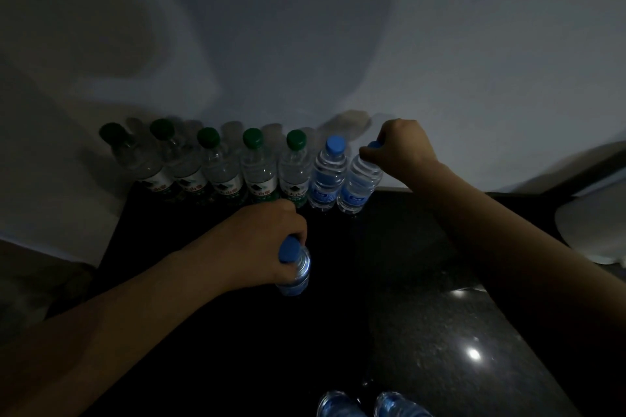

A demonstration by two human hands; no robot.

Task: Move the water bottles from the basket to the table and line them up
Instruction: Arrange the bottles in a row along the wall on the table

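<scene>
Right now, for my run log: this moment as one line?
row: five green-cap bottles, two blue-cap bottles | right hand: grips end bottle by top | left hand: grips third blue-cap bottle before row

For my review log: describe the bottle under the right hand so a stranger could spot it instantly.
On the dark table, a row of bottles stands against the wall. The end bottle closes its right end, next to one blue-capped neighbour. Only it has the right hand gripping its cap.
</scene>
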